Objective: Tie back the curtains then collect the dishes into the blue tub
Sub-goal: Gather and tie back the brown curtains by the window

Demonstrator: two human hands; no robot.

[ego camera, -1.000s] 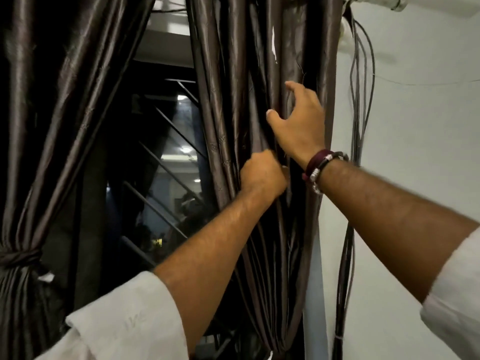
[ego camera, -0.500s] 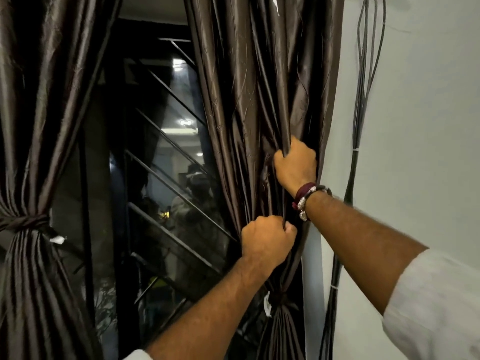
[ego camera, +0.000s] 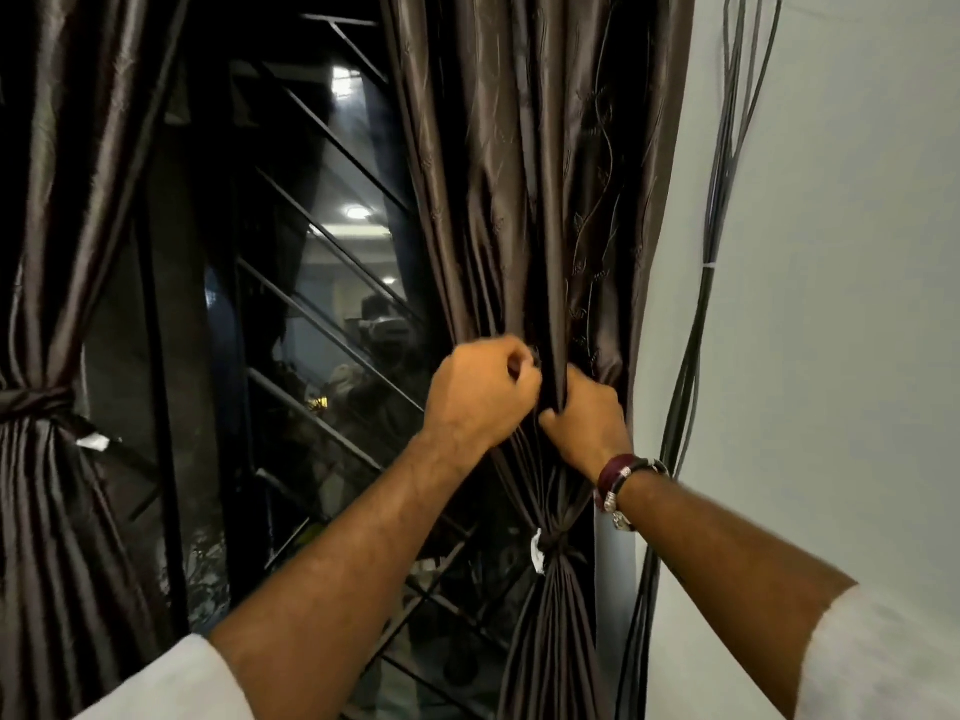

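Observation:
A dark brown satin right curtain (ego camera: 530, 174) hangs at the window's right side, next to the wall. My left hand (ego camera: 478, 397) and my right hand (ego camera: 589, 418) are both clenched on its folds at mid height, close together. Below my hands a knot (ego camera: 553, 550) of the same fabric, with a small white tag, cinches the curtain into a bundle. The left curtain (ego camera: 57, 226) hangs at the far left, gathered by a tie-back band (ego camera: 31, 400). No dishes or blue tub are in view.
A dark window with diagonal metal bars (ego camera: 322, 241) fills the gap between the curtains and reflects indoor lights. A bundle of grey and black cables (ego camera: 711, 252) runs down the pale wall (ego camera: 841, 304) just right of the curtain.
Both hands slid down the right curtain and came together, gripping its folds. The view dropped, bringing the knot below them into sight.

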